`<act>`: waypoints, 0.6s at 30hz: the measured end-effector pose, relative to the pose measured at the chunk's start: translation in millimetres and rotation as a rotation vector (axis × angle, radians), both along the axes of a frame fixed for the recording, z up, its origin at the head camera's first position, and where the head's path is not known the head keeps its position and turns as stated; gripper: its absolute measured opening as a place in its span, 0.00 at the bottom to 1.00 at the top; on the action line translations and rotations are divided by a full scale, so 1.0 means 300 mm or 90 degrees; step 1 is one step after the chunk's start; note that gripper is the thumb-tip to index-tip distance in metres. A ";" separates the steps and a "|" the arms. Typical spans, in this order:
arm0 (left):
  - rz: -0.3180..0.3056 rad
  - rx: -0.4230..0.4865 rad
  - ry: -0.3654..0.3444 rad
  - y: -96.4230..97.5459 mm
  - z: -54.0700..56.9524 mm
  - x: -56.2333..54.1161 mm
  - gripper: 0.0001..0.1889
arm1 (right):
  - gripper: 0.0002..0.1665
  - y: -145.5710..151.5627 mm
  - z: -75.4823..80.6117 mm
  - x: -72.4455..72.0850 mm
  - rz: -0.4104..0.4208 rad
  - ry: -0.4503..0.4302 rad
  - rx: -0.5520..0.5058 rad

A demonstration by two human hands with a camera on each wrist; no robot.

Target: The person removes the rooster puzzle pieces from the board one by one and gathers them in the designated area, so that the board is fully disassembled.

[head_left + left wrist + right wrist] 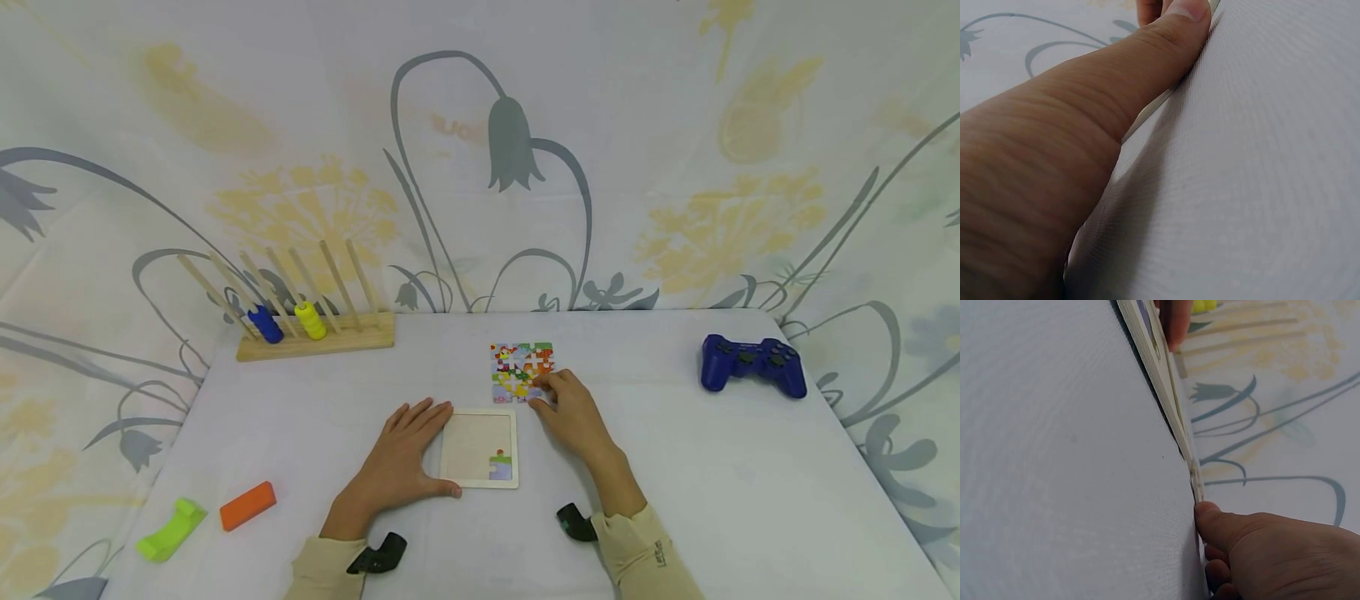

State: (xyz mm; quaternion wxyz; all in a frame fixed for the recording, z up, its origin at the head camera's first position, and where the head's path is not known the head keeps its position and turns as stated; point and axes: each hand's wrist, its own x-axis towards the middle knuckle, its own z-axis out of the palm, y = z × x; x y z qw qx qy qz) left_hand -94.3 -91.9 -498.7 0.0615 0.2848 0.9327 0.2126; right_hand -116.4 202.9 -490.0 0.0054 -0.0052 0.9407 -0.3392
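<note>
My left hand [405, 454] lies along the left side of a shallow square wooden puzzle tray [513, 450]. Its fingers are straight and spread; the index fingertip touches the upper left corner and the thumb the lower edge. One corner piece [501, 469], lilac and green with a bit of red, sits in the tray's lower right. Behind the tray lies a block of colourful jigsaw puzzle pieces [517, 358]. At that block's lower right corner, my right hand [573, 412] pinches a puzzle piece between thumb and fingers; the hand partly hides it.
A wooden peg rack [352, 334] with blue rings [266, 324] and yellow rings [310, 321] stands back left. Front left lie an orange block [248, 506] and a lime green curved piece [172, 530]. A blue game controller [753, 365] lies at the right.
</note>
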 end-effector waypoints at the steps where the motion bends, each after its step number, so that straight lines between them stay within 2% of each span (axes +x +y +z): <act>1: 0.000 0.000 0.000 0.000 0.000 0.000 0.64 | 0.18 0.000 -0.001 0.000 0.000 0.001 0.000; 18: 0.004 0.010 -0.011 0.001 0.001 0.002 0.64 | 0.18 -0.001 -0.005 0.004 -0.005 0.006 -0.001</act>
